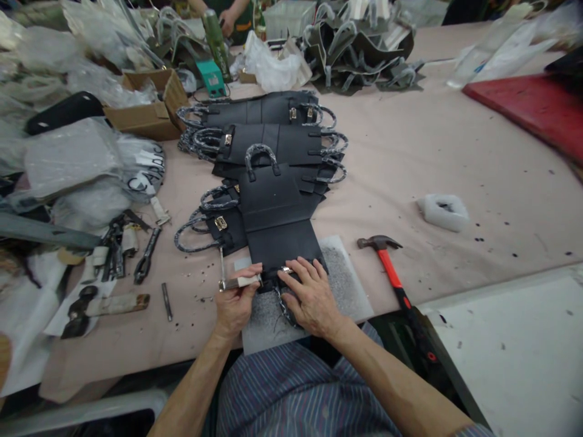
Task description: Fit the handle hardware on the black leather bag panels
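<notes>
A black bag panel (pixel 282 240) with a plastic-wrapped handle at its far end lies unfolded in front of me. Its near edge rests on a speckled white board (pixel 341 276). My left hand (pixel 234 309) is closed around a metal tool wrapped in white tape (pixel 243 281), whose tip meets the panel's near left edge. Spread over the near right of that edge, my right hand (pixel 314 297) presses down with its fingers stretched out, beside a shiny metal clasp (pixel 286 269). A second wrapped handle (pixel 285 306) shows partly beneath the right hand.
A claw hammer (pixel 387 261) lies to the right, near a white roll (pixel 443 212). On the left are another hammer (pixel 104 304), a metal rod (pixel 167 301) and several hand tools. Stacked black bags (pixel 273 139) and a cardboard box (pixel 150 115) stand farther back; a person's hand (pixel 228 21) shows beyond.
</notes>
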{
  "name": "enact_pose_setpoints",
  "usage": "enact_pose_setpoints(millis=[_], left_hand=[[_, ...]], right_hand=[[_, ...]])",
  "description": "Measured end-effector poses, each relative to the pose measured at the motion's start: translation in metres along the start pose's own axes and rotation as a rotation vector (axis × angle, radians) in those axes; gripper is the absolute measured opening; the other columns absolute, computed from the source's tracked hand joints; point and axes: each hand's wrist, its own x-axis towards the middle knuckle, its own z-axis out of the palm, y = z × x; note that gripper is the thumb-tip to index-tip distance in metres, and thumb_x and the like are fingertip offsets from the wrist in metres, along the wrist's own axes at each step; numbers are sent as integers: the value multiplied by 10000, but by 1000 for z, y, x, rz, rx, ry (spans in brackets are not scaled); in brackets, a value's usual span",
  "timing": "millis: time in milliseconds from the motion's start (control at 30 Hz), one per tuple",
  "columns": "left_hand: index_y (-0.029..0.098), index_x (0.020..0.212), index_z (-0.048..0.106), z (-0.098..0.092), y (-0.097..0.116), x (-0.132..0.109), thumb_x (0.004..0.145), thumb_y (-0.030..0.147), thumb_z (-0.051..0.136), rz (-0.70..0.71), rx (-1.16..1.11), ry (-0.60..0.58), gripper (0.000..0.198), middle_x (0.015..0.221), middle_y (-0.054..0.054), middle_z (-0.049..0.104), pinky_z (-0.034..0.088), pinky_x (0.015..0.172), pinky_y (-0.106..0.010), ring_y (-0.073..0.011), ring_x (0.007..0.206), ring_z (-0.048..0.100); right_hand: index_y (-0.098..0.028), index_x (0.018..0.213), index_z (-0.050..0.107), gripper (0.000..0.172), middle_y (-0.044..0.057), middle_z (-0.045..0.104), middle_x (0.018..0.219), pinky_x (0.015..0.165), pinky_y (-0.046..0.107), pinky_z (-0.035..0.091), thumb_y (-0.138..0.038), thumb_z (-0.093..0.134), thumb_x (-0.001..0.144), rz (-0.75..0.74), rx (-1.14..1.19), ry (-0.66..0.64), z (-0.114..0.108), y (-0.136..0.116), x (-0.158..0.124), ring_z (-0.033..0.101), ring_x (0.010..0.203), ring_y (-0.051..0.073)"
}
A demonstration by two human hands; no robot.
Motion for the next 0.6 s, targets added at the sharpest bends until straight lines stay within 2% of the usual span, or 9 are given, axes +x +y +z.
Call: enact_pose_setpoints(millis=[267,433,600], left_hand=[[213,1043,643,-1,-7,-4,924,211,676,103,92,-54,124,1117,-78,752,561,1053,-511,-249,1115,722],[206,1033,626,-2,-1,-3,924,144,657,224,231,-82,130,1165,-87,729,581,1002,-449,-220,1115,709],[202,1052,624,0,4,-11,920,106,645,257,318,-60,164,1212,-100,704,568,1008,-426,-216,1142,689]], right_hand=[[-298,1406,583,461,51,511,1520,1241,530,143,-325,592,946,-6,13,5,0,0,1,351,1462,298],[-291,1402,586,459,56,521,1509,1239,541,149,-314,594,943,-16,28,19,0,2,0,354,1460,300],[-289,1408,579,459,62,523,1507,1233,559,164,-303,587,950,-19,52,20,-1,3,-1,360,1455,308]])
